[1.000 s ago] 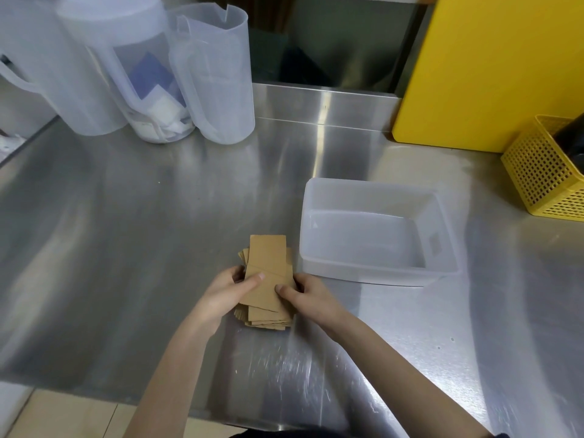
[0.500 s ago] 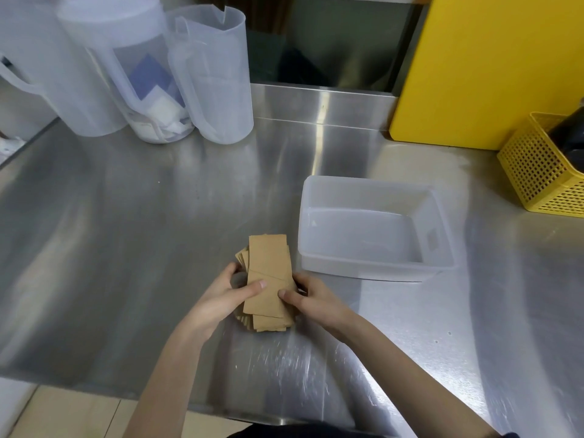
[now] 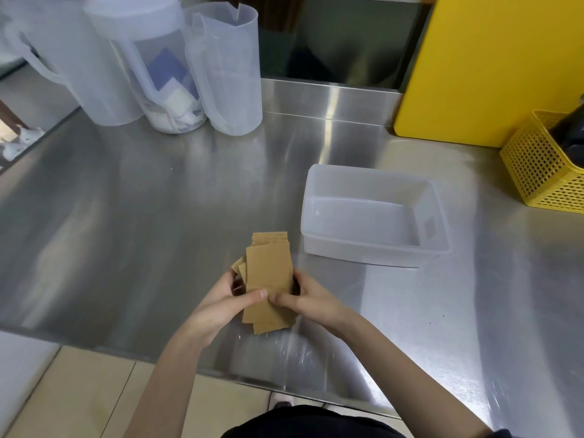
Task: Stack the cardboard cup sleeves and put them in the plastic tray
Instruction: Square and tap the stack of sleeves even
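sleeves [image 3: 268,273]: uneven brown stack, over steel counter [image 3: 142,216]
left hand [image 3: 221,306]: fingers clamped on stack
right hand [image 3: 311,300]: same, opposite edge
tray [image 3: 433,248]: just right, nothing inside

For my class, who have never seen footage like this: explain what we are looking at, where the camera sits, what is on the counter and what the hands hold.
There is no machine here: a person wears a camera on the head, looking down at their own bare hands. The left hand and right hand together grip a bundle of brown cardboard cup sleeves, not yet squared up. Beside it on the steel counter stands an empty plastic tray. Further back are three clear plastic jugs, a yellow board and a yellow basket.
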`<state>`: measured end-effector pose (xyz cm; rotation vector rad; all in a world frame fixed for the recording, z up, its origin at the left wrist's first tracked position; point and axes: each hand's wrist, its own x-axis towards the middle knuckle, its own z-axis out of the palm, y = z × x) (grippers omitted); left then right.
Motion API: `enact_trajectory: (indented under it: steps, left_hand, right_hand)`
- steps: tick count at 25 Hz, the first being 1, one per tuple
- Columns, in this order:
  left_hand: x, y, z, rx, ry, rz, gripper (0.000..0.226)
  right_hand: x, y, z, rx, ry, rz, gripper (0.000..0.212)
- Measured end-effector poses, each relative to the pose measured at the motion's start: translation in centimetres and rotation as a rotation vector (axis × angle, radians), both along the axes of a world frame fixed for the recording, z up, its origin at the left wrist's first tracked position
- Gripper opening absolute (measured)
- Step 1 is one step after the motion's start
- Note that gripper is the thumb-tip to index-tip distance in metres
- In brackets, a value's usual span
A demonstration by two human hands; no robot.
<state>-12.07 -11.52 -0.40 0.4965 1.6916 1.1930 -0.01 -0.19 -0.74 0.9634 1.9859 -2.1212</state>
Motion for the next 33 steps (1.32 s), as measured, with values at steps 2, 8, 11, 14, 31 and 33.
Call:
enact_trajectory:
  steps: [2, 8, 11, 14, 31, 33]
  left_hand:
    - [0.7, -0.3, -0.1, 0.004, -0.004, -0.011, 0.051]
    - [2.8, -0.2, -0.8, 0.017, -0.017, -0.047, 0.068]
    - [3.7, 0.8, -0.8, 0.027, 0.004, -0.110, 0.091]
    - [5.1, 2.9, -0.2, 0.060, 0.063, -0.159, 0.099]
    - [10.0, 6.2, -0.4, 0.030, 0.071, -0.256, 0.079]
    - [9.8, 6.2, -0.3, 0.034, 0.055, -0.246, 0.081]
  right_hand:
    - [0.8, -0.3, 0.1, 0.011, 0.012, 0.003, 0.058]
    - [3.6, -0.2, 0.2, 0.157, 0.029, -0.022, 0.063]
    - [5.4, 0.2, 0.4, 0.259, 0.034, -0.079, 0.070]
    - [7.3, 0.8, 0.7, 0.351, 0.071, -0.176, 0.070]
    - [9.9, 1.5, -1.8, 0.375, 0.143, -0.290, 0.095]
    - [9.8, 1.7, -1.8, 0.380, 0.144, -0.279, 0.096]
